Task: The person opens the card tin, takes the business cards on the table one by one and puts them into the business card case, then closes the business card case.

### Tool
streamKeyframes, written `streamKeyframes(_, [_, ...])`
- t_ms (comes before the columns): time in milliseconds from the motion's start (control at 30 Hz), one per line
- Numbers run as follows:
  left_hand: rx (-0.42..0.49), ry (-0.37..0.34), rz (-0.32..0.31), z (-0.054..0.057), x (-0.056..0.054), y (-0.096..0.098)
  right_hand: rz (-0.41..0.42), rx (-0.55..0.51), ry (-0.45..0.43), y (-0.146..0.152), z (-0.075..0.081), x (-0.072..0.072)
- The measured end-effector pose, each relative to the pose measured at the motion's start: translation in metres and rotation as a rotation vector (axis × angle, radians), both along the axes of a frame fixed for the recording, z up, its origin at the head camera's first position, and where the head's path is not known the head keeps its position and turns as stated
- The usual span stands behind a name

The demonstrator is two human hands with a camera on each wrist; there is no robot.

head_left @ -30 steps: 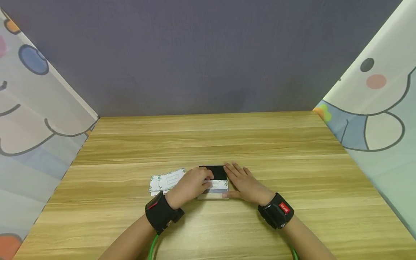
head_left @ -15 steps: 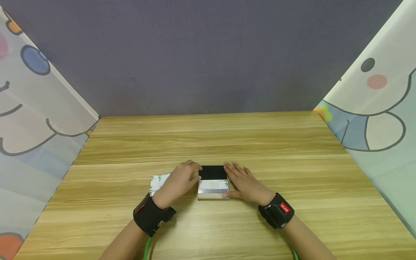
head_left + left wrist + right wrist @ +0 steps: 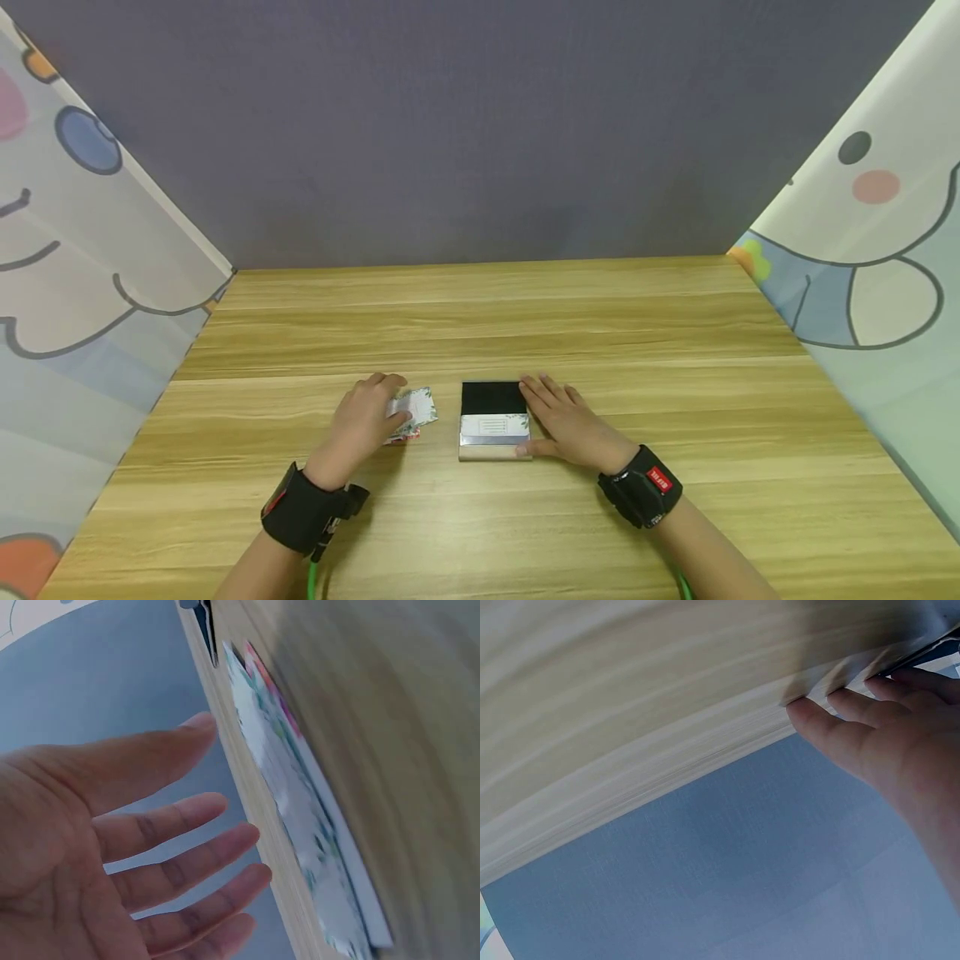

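Note:
My left hand hovers over the left side of a small stack of printed cards, partly covering it. In the left wrist view its fingers are spread and relaxed beside the cards, which have white faces with green leaf borders and a red-pink edge beneath. To the right lies an opened business card case with a black inside and a silvery front. A white leaf-patterned card sits in its lower part. My right hand rests flat at the case's right edge, fingers extended, thumb at the front corner.
The wooden table runs back to a dark grey panel. Cartoon-printed sheets flank both sides. Each wrist wears a black band, and green cables trail from them.
My left hand has moved left from the case to the loose cards, and its fingers have left the case. The right hand stays at the case's edge.

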State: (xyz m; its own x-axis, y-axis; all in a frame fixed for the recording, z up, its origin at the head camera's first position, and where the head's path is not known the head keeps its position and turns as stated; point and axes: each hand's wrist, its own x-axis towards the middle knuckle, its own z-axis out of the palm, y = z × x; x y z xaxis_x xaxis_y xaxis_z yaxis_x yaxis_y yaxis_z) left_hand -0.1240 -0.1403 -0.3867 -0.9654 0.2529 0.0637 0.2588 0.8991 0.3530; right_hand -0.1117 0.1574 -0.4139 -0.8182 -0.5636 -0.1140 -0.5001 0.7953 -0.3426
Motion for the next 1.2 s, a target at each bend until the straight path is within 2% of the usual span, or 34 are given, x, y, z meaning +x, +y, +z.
streamKeyframes(467, [-0.045, -0.021, 0.034, -0.002, 0.007, -0.014, -0.003, 0.006, 0.007, 0.001, 0.000, 0.000])
streamKeyframes(1200, [-0.034, 0.002, 0.030, -0.004, 0.006, -0.015, 0.003, 0.011, 0.016, 0.001, -0.002, 0.000])
